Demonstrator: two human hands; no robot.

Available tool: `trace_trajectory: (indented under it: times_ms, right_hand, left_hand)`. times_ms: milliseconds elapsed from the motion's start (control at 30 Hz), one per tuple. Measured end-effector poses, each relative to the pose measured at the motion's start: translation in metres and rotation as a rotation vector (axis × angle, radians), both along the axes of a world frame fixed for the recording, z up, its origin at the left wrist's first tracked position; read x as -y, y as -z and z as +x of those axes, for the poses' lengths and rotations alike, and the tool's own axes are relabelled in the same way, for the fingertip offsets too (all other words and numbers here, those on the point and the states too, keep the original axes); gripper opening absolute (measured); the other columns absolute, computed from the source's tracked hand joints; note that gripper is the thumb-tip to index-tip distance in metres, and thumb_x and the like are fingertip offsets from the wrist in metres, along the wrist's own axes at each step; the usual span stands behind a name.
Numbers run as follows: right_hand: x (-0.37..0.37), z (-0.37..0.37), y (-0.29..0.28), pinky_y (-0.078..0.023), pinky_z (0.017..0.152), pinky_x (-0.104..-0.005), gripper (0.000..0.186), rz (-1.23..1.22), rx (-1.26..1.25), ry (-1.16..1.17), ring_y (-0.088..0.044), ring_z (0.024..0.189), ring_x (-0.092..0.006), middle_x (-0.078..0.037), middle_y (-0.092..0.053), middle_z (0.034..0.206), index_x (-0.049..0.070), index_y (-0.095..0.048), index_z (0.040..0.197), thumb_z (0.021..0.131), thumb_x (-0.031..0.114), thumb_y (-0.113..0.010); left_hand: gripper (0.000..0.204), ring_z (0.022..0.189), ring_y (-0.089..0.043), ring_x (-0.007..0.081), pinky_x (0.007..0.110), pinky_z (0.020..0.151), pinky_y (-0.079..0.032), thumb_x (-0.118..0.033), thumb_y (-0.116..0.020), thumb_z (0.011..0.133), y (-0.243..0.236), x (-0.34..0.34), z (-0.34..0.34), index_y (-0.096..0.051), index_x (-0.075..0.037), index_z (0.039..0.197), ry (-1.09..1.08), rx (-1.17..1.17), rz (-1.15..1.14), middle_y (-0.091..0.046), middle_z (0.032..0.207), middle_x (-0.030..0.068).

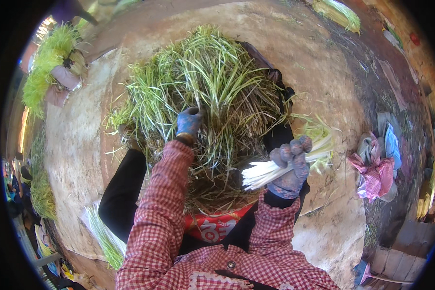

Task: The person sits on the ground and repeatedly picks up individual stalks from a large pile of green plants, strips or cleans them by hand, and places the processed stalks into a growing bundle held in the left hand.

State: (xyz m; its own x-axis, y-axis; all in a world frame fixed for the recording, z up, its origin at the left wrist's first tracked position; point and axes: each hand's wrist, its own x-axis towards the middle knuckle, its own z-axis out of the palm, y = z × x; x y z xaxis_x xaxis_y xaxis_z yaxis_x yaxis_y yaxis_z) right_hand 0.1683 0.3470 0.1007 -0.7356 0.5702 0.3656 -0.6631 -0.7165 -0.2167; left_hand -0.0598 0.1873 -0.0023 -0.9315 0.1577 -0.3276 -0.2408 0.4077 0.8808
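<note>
A large loose heap of thin green leafy plants (227,82), with dry brown stems mixed in, lies in front of me between my legs. My left hand (189,123), in a blue glove, is closed on a pale stalk (196,99) in the middle of the heap. At the right of the heap, my right hand (290,159), gloved with soil-stained fingers, grips a bundle of long white stalks (256,174) with pale yellow-green tops. A red printed sack (215,224) shows beneath the heap, by my lap.
A neat bundle of stalks (106,232) lies at lower left. More plants (48,63) are at upper left, near another person (72,10), and another bundle (338,14) at upper right. Crumpled cloths (374,174) lie at right on the tan ground sheet (338,241).
</note>
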Motion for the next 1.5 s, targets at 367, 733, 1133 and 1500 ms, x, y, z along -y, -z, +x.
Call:
trace_trajectory:
  times_ms: [367,733,1133,1500]
  right_hand:
    - [0.026,-0.013,0.011,-0.047,0.055,-0.0326,0.031,-0.106,0.373,0.015,-0.063,0.070,-0.0231,-0.011,-0.067,0.086,0.017,-0.056,0.095,0.077,0.000,-0.072]
    - [0.026,-0.010,0.015,-0.047,0.058,-0.0301,0.028,-0.128,0.465,0.050,-0.059,0.073,-0.0204,-0.012,-0.062,0.090,0.015,-0.052,0.096,0.080,0.000,-0.070]
    - [0.022,-0.016,0.011,-0.048,0.058,-0.0311,0.028,-0.199,0.482,0.115,-0.062,0.071,-0.0219,-0.014,-0.065,0.087,0.011,-0.050,0.096,0.079,-0.001,-0.069]
    - [0.028,-0.018,0.011,-0.048,0.059,-0.0305,0.028,-0.183,0.518,0.074,-0.062,0.070,-0.0207,-0.013,-0.065,0.086,0.012,-0.050,0.096,0.080,-0.002,-0.068]
  left_hand:
    - [0.027,0.077,-0.062,0.0099,0.023,0.066,-0.052,0.012,-0.056,0.083,-0.074,0.085,0.155,-0.059,-0.001,0.106,0.197,-0.193,0.589,-0.062,0.096,0.0059]
    - [0.044,0.099,-0.060,0.0367,0.040,0.086,-0.050,-0.010,-0.074,0.073,-0.023,0.087,0.153,-0.061,-0.003,0.114,0.291,-0.672,-0.509,-0.060,0.112,0.0204]
    - [0.019,0.081,-0.068,0.0233,0.032,0.074,-0.053,-0.012,-0.066,0.083,0.000,0.020,0.083,-0.069,-0.003,0.099,0.264,-0.360,-0.345,-0.070,0.089,0.0136]
    - [0.051,0.076,-0.060,0.0111,0.022,0.058,-0.048,-0.008,-0.058,0.084,-0.101,0.057,0.129,-0.046,-0.001,0.133,0.024,-0.236,0.756,-0.059,0.114,0.0098]
